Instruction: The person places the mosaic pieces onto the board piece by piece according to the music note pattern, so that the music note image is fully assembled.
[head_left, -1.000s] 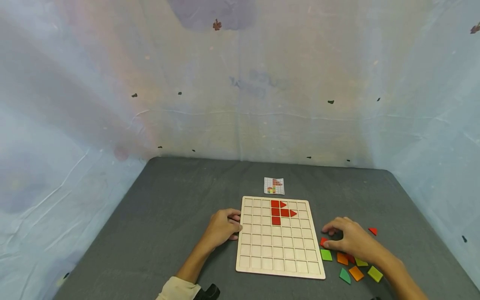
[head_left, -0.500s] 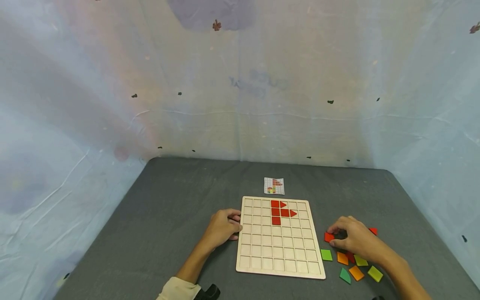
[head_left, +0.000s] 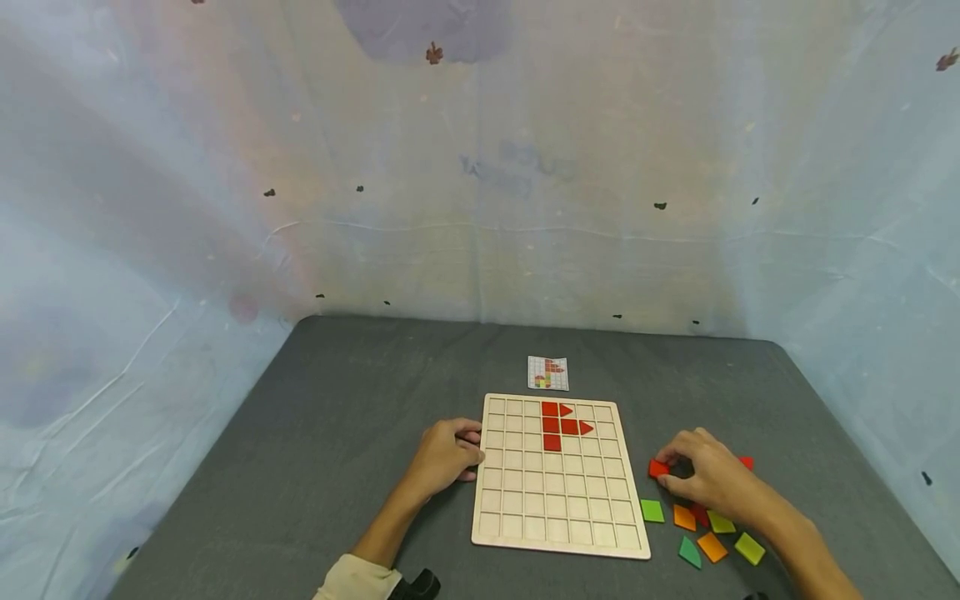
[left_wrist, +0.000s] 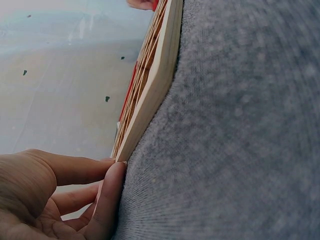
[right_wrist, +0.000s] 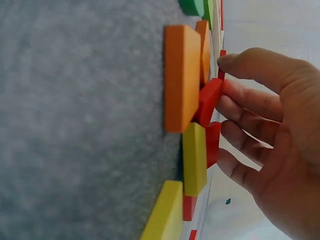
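In the head view, my left hand (head_left: pixel 442 454) is at the left edge of a pale wooden grid board (head_left: pixel 517 492). The left wrist view shows its thumb and a finger pinching the board's edge (left_wrist: pixel 155 82). Several red tiles (head_left: pixel 552 425), squares and triangles, sit in the board's upper cells. Right of the board, my right hand (head_left: pixel 705 471) pinches a red square tile (head_left: pixel 658 468) between thumb and fingers. From the right wrist, that tile shows only as a thin red strip (right_wrist: pixel 222 62) by the thumb tip.
Around the right hand lie a light green tile (head_left: pixel 652 511), orange tiles (head_left: pixel 712 547), yellow-green tiles (head_left: pixel 749 549), a green curved-edge tile (head_left: pixel 690 552) and a partly covered red piece (head_left: pixel 746 462). A small printed pattern card (head_left: pixel 548 373) lies behind the board on the grey table (head_left: pixel 390 375).
My right hand has shifted slightly right, away from the board, with the red square tile, which now appears a little higher. The left hand and board have stayed put.
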